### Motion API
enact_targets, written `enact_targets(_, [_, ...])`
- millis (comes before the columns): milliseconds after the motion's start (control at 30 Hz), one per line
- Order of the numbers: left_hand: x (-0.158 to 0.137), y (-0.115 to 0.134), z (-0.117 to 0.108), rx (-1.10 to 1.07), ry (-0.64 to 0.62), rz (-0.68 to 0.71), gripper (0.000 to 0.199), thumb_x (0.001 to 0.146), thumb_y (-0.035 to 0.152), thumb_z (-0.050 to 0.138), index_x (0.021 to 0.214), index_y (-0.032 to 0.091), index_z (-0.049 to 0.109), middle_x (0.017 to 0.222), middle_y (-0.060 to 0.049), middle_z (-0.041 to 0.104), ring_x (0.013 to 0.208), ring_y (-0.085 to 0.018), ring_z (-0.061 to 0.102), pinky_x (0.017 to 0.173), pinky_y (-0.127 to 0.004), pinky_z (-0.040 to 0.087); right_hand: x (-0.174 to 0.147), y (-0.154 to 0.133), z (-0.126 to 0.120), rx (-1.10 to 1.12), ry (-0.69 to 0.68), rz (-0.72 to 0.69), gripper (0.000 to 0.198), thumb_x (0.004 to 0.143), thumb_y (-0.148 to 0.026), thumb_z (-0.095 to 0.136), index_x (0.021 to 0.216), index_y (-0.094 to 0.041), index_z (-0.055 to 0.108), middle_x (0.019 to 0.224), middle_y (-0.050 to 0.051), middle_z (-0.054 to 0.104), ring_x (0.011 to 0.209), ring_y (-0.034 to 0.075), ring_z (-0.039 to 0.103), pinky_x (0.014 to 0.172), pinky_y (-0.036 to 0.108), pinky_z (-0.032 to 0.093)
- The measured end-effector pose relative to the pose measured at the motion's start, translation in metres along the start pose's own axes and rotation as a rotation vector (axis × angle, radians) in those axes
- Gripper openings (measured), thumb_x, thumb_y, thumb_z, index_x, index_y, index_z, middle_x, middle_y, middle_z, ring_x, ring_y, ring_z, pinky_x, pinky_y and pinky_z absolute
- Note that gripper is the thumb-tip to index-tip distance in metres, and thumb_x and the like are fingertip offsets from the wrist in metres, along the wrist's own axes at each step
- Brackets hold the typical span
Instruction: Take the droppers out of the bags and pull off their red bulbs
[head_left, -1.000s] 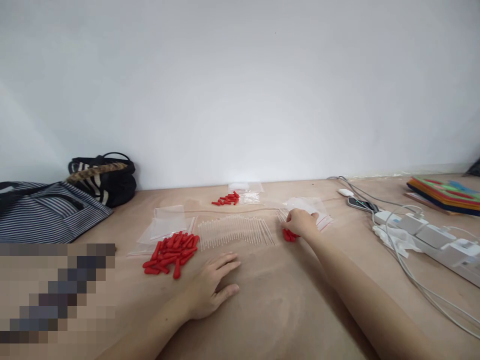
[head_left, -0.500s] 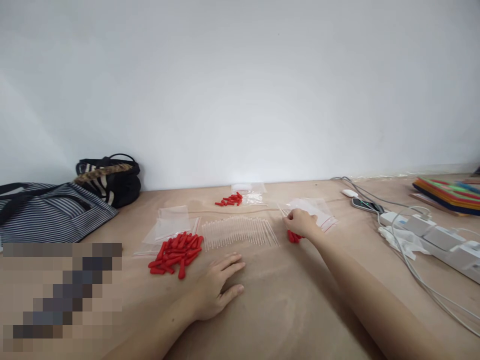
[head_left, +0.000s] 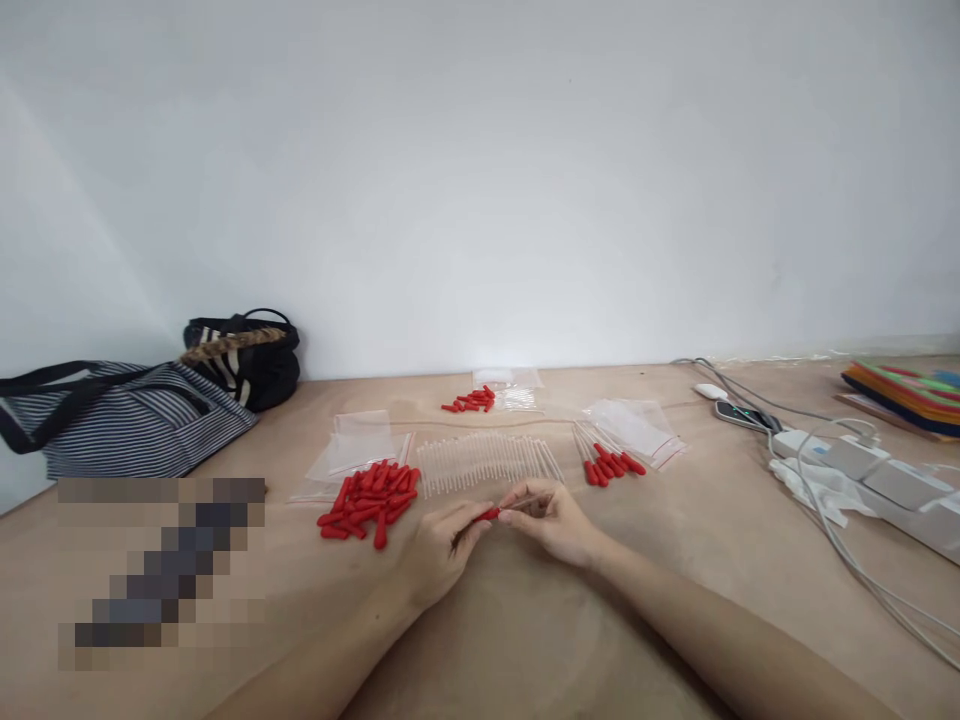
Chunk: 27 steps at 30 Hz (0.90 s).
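Observation:
My left hand [head_left: 448, 545] is closed on a red rubber bulb [head_left: 490, 514], pinched between thumb and fingers. My right hand [head_left: 551, 520] pinches a thin clear tube [head_left: 525, 501], whose end meets the bulb's open end; how far it sits inside is too small to tell. Just beyond both hands lies a row of thin clear tubes [head_left: 491, 462], side by side. A heap of loose red bulbs [head_left: 371, 495] is left of the row. On its right rest several droppers [head_left: 611, 462], tubes with red bulbs fitted, their bulbs towards me.
Clear zip bags lie at the left [head_left: 360, 440] and right [head_left: 637, 430]. Farther back are small red bulbs [head_left: 472, 400] and a bag of tubes [head_left: 517, 390]. A power strip [head_left: 889, 480] with cables stands right; coloured sheets [head_left: 900, 395] lie behind it. A striped bag [head_left: 142, 420] sits left.
My right hand has come back from the droppers to the middle and now holds a tube. My left hand, earlier spread on the table, has closed on a red bulb.

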<state>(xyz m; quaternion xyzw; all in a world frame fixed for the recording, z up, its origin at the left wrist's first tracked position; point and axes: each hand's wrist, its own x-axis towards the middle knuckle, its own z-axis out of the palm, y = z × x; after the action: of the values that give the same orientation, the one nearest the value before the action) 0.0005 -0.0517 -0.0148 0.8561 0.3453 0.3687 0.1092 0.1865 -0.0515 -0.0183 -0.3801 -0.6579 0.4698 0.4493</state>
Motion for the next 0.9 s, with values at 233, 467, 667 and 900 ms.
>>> enact_targets(233, [0.001,0.001,0.0,0.244,0.047,0.144,0.016,0.083,0.02,0.048,0.089,0.021,0.063,0.079,0.0,0.069,0.071,-0.015,0.061,0.065,-0.03,0.046,-0.019,0.004,-0.036,-0.8,0.277,-0.454,0.018,0.079,-0.037,0.055,0.086,-0.025,0.066,0.079,0.003,0.067,0.079,0.018,0.055,0.083,0.041,0.029])
enact_targets(467, [0.0,0.004,0.004,0.356,0.05,0.225,0.016,0.082,0.017,0.048,0.088,0.02,0.063,0.079,-0.001,0.068,0.069,-0.016,0.059,0.064,-0.031,0.042,-0.018,0.014,-0.018,-1.128,0.182,-0.755,0.016,0.084,-0.028,0.051,0.094,-0.023,0.062,0.062,-0.002,0.062,0.072,0.013,0.051,0.088,0.039,0.016])
enact_targets(667, [0.002,0.0,0.011,0.256,-0.037,0.201,0.019,0.084,0.022,0.047,0.094,0.019,0.063,0.085,-0.003,0.068,0.076,-0.017,0.06,0.067,-0.032,0.048,-0.018,0.014,-0.013,-1.126,0.127,-0.671,0.018,0.085,-0.025,0.047,0.091,-0.023,0.063,0.056,-0.002,0.055,0.066,0.012,0.045,0.081,0.034,0.02])
enact_targets(900, [0.003,0.002,0.01,0.173,-0.088,0.173,0.021,0.084,0.019,0.044,0.089,0.018,0.065,0.093,-0.005,0.068,0.089,-0.02,0.061,0.081,-0.037,0.05,-0.022,0.007,-0.015,-1.074,0.014,-0.543,0.024,0.087,-0.024,0.041,0.079,-0.023,0.064,0.054,-0.001,0.055,0.069,0.013,0.044,0.084,0.037,0.018])
